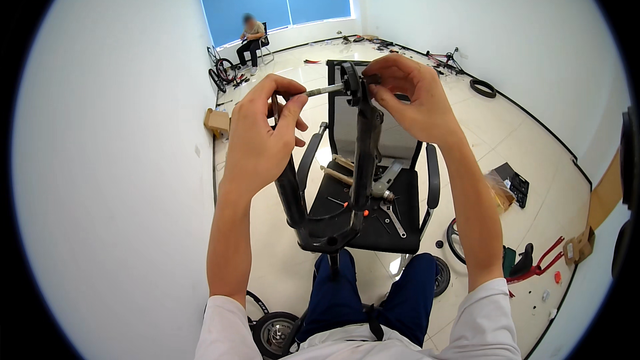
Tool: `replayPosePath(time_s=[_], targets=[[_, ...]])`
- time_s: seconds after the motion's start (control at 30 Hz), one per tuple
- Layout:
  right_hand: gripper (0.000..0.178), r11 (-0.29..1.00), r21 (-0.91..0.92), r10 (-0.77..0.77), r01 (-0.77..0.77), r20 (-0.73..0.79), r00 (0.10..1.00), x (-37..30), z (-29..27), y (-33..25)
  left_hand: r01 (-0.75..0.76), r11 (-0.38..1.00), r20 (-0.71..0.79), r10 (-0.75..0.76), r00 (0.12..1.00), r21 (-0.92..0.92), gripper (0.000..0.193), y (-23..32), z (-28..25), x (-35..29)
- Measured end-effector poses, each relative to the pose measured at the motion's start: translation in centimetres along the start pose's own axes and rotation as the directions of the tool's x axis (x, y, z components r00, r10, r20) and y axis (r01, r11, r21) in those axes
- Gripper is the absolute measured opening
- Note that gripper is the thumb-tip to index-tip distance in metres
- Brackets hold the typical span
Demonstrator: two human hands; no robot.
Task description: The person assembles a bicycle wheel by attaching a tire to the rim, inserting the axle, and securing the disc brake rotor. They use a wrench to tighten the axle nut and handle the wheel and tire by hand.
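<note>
A black bicycle fork stands in front of me with its crown down and its leg ends up. My left hand is closed, with thumb and fingers pinching a silver threaded axle. The axle lies sideways between the leg tops and reaches the round black part at the top of the right leg. At the outer side of that leg, my right hand is closed in a pinch on a small dark part, mostly covered by the fingers.
Behind the fork stands an office chair; on its seat lie a wrench and several loose parts. A red frame, an open tool case and a tire lie on the right. Someone sits by the far window.
</note>
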State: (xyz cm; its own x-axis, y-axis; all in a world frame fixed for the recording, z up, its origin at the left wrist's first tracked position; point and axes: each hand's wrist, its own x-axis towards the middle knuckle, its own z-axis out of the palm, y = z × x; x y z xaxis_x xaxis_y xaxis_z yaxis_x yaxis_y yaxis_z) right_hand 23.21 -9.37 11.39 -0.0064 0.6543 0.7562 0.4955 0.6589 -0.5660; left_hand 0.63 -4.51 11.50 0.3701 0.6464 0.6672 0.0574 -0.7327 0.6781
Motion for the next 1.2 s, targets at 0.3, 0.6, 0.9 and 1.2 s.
replayPosePath(time_s=[0.3, 0.6, 0.9, 1.2], targets=[[0.022, 0.998, -0.001, 0.061, -0.061, 0.078, 0.995, 0.4, -2.5, 0.5, -0.026, 0.999, 0.015, 0.026, 1.0, 0.029, 0.014, 0.1, 1.3, 0.3], [0.019, 0.981, 0.168, 0.074, -0.101, 0.155, 0.985, 1.5, -3.0, 3.4, -0.122, 0.974, -0.033, 0.13, 0.991, 0.19, 0.015, -1.1, 2.6, 1.3], [0.022, 0.852, 0.474, 0.223, -0.223, 0.056, 0.973, 2.6, -2.7, 7.3, -0.196, 0.942, 0.027, 0.196, 0.98, 0.272, 0.014, -2.7, 4.5, 3.2], [0.024, 0.982, 0.124, 0.132, -0.144, 0.1, 0.986, 2.5, -2.2, 4.9, -0.246, 0.92, -0.039, 0.27, 0.962, 0.304, 0.017, -2.7, 4.3, 2.4]])
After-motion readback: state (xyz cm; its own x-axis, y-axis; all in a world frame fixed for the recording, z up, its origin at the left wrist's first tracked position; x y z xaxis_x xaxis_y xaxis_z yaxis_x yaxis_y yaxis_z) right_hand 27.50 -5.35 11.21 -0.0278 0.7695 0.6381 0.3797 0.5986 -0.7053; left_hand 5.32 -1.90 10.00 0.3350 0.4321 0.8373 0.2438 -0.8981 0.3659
